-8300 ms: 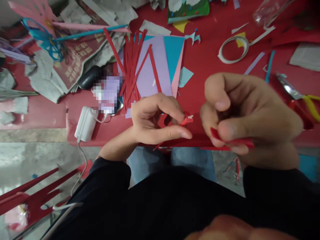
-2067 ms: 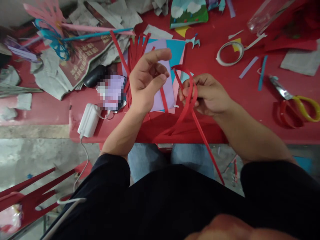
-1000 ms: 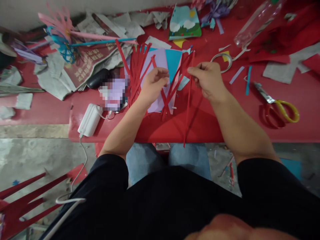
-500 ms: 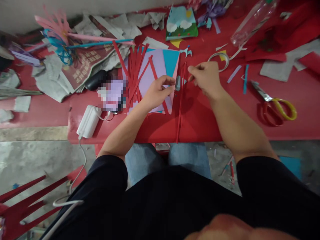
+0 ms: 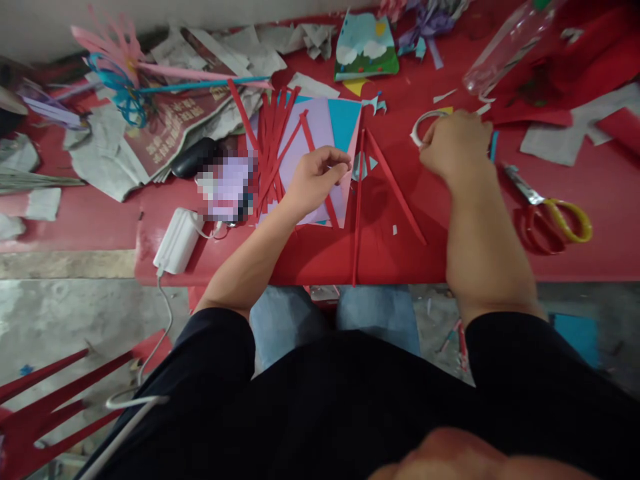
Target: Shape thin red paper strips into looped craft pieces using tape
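Observation:
My right hand (image 5: 457,145) is closed at the roll of white tape (image 5: 416,132), its fingertips on the near edge; the hand hides part of the ring. My left hand (image 5: 317,179) hovers over the right side of the stacked purple paper (image 5: 315,127), thumb and forefinger pinched together. Whatever lies between those fingertips is too small to make out. Between the hands, a narrow red paper strip (image 5: 358,213) runs down to the table's front edge. Another red strip (image 5: 397,188) slants away to the right from near its top. Several red strips (image 5: 273,143) lie across the paper stack.
Scissors (image 5: 545,203) with red and yellow handles lie on the right. A clear bottle (image 5: 505,50) lies at the back right. On the left are a white power bank (image 5: 176,241), a black case (image 5: 194,158) and crumpled newspaper (image 5: 103,150). Paper flowers (image 5: 127,73) rest at the back left.
My right hand has moved right and back to the tape roll. One red strip has swung out to the right on the table. My left thumb and forefinger have come closer together.

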A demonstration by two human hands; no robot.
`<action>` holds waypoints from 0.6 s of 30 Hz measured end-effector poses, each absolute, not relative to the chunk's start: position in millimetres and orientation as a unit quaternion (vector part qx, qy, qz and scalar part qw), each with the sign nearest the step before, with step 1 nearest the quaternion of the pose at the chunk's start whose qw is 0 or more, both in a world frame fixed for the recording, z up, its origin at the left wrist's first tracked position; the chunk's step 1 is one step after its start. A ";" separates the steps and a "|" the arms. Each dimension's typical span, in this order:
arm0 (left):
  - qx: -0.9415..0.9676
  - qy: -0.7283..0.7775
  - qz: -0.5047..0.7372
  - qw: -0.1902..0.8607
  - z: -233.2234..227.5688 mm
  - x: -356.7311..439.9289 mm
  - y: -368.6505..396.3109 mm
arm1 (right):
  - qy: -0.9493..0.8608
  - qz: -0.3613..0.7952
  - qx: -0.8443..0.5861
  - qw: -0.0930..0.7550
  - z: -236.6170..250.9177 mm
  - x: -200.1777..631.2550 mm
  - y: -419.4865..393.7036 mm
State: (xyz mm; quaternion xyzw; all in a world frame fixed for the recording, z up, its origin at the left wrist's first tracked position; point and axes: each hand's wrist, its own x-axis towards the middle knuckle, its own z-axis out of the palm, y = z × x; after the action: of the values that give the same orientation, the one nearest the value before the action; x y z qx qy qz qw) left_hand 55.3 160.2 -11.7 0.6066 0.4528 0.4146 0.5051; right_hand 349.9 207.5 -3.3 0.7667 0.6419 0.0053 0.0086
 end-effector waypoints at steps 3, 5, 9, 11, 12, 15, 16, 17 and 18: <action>0.604 0.460 0.423 0.496 -12.8 55.9 161.2 | 0.674 -0.008 0.734 -0.085 1.1 333.6 204.7; 0.605 0.462 0.432 0.484 -14.9 55.9 162.2 | 0.708 -0.057 0.685 -0.161 5.0 321.4 197.3; 0.621 0.470 0.453 0.433 -14.1 54.3 160.1 | 0.754 -0.112 0.588 -0.271 7.6 292.8 170.2; 0.641 0.472 0.451 0.403 -9.6 53.2 155.3 | 0.774 -0.108 0.561 -0.272 5.2 281.0 157.6; 0.652 0.470 0.449 0.390 -6.9 52.8 152.2 | 0.785 -0.104 0.550 -0.266 3.6 276.8 153.2; 0.679 0.464 0.444 0.356 -0.6 52.6 143.1 | 0.811 -0.094 0.525 -0.241 -0.1 271.1 146.8; 0.684 0.465 0.444 0.345 0.3 52.8 140.9 | 0.815 -0.091 0.522 -0.236 -0.5 271.1 146.1; 0.687 0.467 0.445 0.335 0.7 53.2 139.2 | 0.817 -0.089 0.519 -0.234 -0.4 271.4 145.7; 0.688 0.468 0.448 0.326 0.5 53.7 138.2 | 0.817 -0.088 0.519 -0.234 0.1 272.1 145.3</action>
State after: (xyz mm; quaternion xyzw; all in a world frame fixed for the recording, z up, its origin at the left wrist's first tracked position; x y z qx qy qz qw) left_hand 53.7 138.2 0.5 0.6880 0.4683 0.4482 0.3263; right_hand 272.1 145.3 0.1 0.5194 0.8170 -0.0879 -0.2345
